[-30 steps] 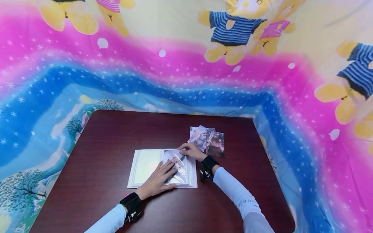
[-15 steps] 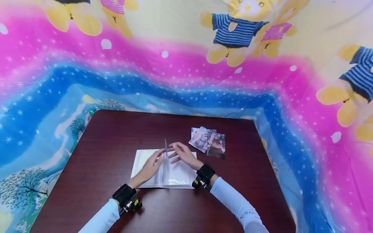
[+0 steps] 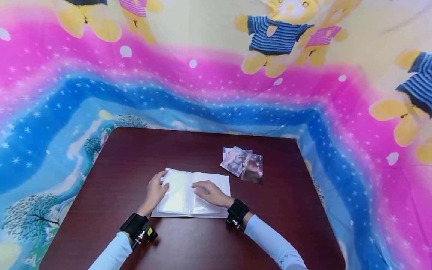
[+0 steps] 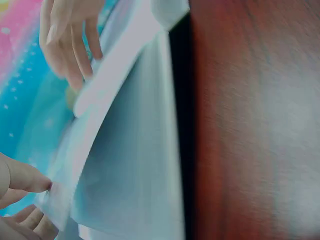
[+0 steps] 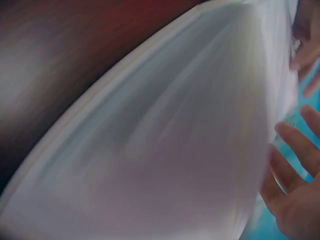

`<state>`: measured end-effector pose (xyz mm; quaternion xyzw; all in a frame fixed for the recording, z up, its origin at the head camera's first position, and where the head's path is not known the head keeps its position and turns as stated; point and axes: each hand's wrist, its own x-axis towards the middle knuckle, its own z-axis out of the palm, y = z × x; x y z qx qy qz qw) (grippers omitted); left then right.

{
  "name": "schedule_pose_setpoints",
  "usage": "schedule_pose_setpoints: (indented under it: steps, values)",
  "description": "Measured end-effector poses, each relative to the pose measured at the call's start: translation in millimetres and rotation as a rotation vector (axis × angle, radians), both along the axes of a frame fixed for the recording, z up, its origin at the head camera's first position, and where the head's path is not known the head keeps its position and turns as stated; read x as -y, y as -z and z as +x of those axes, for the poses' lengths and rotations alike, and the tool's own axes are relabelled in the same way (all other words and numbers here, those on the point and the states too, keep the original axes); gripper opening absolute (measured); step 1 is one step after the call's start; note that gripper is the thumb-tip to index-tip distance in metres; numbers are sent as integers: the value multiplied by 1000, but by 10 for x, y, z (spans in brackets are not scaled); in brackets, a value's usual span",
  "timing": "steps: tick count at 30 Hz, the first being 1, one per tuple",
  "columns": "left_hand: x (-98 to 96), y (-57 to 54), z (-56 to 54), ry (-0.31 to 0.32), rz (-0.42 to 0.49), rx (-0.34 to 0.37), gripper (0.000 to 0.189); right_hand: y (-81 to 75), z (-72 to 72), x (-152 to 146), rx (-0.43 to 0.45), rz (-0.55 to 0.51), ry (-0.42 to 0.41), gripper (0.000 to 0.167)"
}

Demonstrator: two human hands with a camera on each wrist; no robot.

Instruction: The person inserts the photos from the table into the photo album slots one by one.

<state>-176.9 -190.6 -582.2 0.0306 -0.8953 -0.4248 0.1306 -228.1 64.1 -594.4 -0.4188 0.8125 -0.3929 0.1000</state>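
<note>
A white photo album (image 3: pixel 177 191) with clear sleeve pages lies open in front of me on the dark table. My left hand (image 3: pixel 156 191) is at the album's left side and pinches the outer edge of a page. The left wrist view shows thumb and fingers at the corner of that clear page (image 4: pixel 100 115), which is lifted off the sheets below. Over the right-hand page hovers my right hand (image 3: pixel 210 193), its fingers loosely extended and holding nothing. In the right wrist view its fingers (image 5: pixel 290 170) are spread beside the bulging page (image 5: pixel 165 160).
Several photo prints (image 3: pixel 252 168) lie overlapping on the table beyond the album's right corner. The dark wooden table (image 3: pixel 128 157) has rounded far corners. A patterned cloth (image 3: pixel 209 90) hangs behind and around it.
A page bearing a picture, under both hands at first, was lifted and turned over to the left. My left hand has moved left with it; blank sleeve pages now face up.
</note>
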Motion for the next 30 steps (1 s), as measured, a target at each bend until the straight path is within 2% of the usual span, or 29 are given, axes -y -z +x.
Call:
schedule_pose_setpoints:
  steps: [3,7,11,15,17,19,21,23,25,27,30]
  values:
    - [16,92,15,0,-41,13,47,38,-24,-189,-56,-2,31,29]
    - [-2,215,28,14,-123,-19,41,88,-21,-379,-132,80,87,33]
    - [-61,338,53,11,-269,-115,32,142,-16,-490,-194,182,112,41]
    - [-180,422,58,24,-405,-238,32,180,1,-561,-186,194,103,43]
    - [-286,441,46,79,-441,-307,35,191,8,-579,-182,176,100,43]
    - [-421,455,43,169,-442,-368,35,203,10,-588,-189,166,103,43]
    - [-573,465,55,264,-439,-406,32,209,5,-587,-203,161,101,42]
    - [-717,470,85,332,-448,-417,30,208,-2,-584,-212,164,94,42]
    - [-837,476,112,357,-479,-416,30,199,-12,-584,-212,159,90,41]
    - [-929,480,132,353,-522,-416,30,179,-27,-598,-189,129,95,39]
    - [-1014,486,140,360,-566,-428,33,158,-100,-662,-173,30,172,32]
